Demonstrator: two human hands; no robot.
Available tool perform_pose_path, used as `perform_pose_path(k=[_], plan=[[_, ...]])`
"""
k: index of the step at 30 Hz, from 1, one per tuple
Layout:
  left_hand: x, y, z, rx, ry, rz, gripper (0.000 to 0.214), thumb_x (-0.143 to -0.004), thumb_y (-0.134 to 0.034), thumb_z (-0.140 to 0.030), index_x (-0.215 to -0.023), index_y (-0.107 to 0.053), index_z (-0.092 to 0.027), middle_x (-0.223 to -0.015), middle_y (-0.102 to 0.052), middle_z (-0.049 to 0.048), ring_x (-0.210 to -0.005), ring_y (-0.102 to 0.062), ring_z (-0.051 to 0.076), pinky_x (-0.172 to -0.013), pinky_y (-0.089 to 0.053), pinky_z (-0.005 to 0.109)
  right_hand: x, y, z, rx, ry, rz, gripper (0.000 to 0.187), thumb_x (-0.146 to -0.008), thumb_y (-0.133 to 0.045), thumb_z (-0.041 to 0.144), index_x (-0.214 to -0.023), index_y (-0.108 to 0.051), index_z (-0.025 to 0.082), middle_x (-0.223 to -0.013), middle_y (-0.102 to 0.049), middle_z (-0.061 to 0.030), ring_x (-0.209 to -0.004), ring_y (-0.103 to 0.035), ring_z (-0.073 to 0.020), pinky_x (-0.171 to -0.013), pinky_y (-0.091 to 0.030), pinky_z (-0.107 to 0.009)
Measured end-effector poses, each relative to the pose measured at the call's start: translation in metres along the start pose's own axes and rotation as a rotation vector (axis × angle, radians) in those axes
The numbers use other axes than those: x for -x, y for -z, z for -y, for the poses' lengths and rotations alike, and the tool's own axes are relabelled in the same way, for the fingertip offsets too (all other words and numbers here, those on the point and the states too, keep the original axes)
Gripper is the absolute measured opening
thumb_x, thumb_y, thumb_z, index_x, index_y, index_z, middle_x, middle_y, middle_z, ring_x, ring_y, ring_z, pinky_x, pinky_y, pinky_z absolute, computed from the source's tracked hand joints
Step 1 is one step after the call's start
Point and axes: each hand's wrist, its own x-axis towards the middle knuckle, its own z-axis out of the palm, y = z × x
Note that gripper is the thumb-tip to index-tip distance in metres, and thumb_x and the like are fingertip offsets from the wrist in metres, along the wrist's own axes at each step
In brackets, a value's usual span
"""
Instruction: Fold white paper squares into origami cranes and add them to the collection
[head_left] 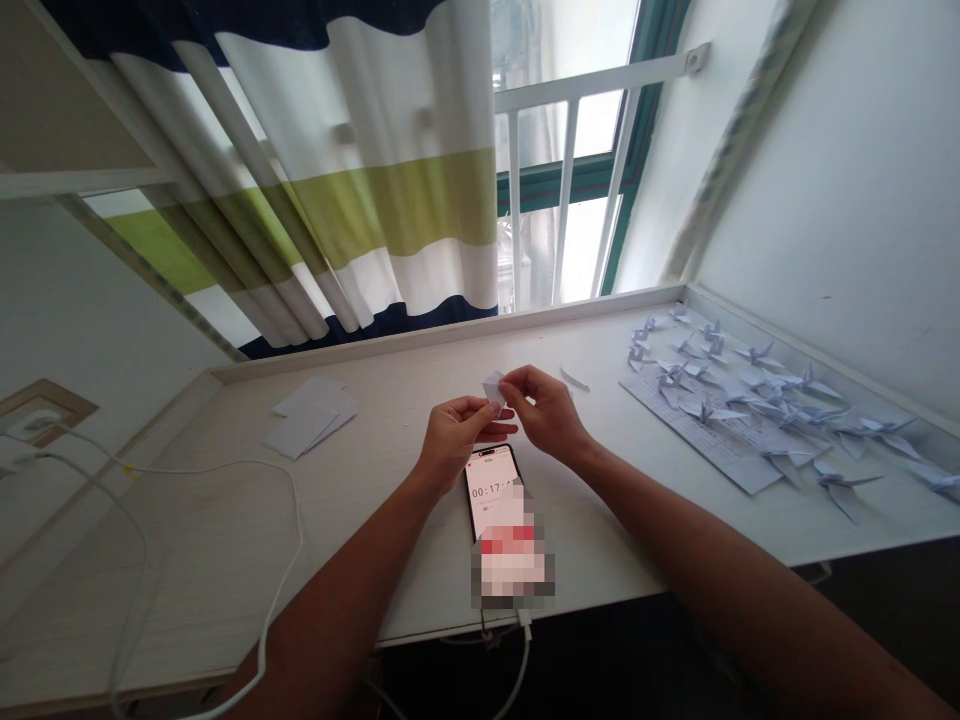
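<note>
Between my two hands is a small piece of folded white paper [493, 386], held up above the desk. My left hand [459, 432] pinches its lower edge with thumb and fingers. On the upper right side, the fingertips of my right hand [541, 402] close on the same paper. Parts of the paper are hidden behind the fingers, so its exact folds cannot be made out. Just below the hands a phone [491, 500] with a timer on its screen lies on the desk, its lower part blurred out.
Several folded paper cranes [705, 410] cover the right side of the desk [405, 560], some on a printed sheet [739, 465]. A stack of white paper sheets [313, 415] lies left. A paper strip [575, 377] is behind my right hand. White cables [296, 500] cross the left side.
</note>
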Motion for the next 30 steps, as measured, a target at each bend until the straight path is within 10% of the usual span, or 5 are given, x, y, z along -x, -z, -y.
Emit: perform_pose_path(k=[8, 16, 30], plan=[[-0.0002, -0.0029, 0.0034, 0.002, -0.071, -0.055, 0.043, -0.072, -0.086, -0.047, -0.088, -0.072, -0.011, -0.083, -0.079, 0.0136, -0.078, -0.078, 0.028, -0.080, -0.061, 0.044, -0.0019, -0.0016, -0.0022, -0.284, -0.134, 0.004, 0.032, -0.093, -0.062, 0.050, -0.107, -0.061, 0.020, -0.072, -0.068, -0.0004, -0.070, -0.066, -0.0174, -0.069, -0.055, -0.033], [-0.0004, -0.0029, -0.0001, 0.019, -0.101, -0.059, 0.044, -0.071, -0.087, -0.047, -0.089, -0.072, -0.011, -0.085, -0.079, 0.0127, -0.078, -0.077, 0.027, -0.079, -0.061, 0.042, -0.0030, -0.0014, 0.0019, -0.452, -0.290, 0.099, 0.038, -0.078, -0.079, 0.053, -0.088, -0.070, 0.017, -0.075, -0.073, -0.0040, -0.069, -0.068, -0.0173, -0.069, -0.058, -0.033], [-0.0017, -0.0040, 0.0047, 0.050, -0.080, -0.012, 0.042, -0.071, -0.087, -0.045, -0.090, -0.069, -0.013, -0.085, -0.080, 0.0102, -0.086, -0.078, 0.028, -0.084, -0.061, 0.042, -0.0006, -0.0010, 0.0049, -0.347, -0.199, 0.049, 0.037, -0.078, -0.077, 0.056, -0.080, -0.074, 0.019, -0.078, -0.075, -0.0054, -0.069, -0.069, -0.0195, -0.065, -0.059, -0.033]])
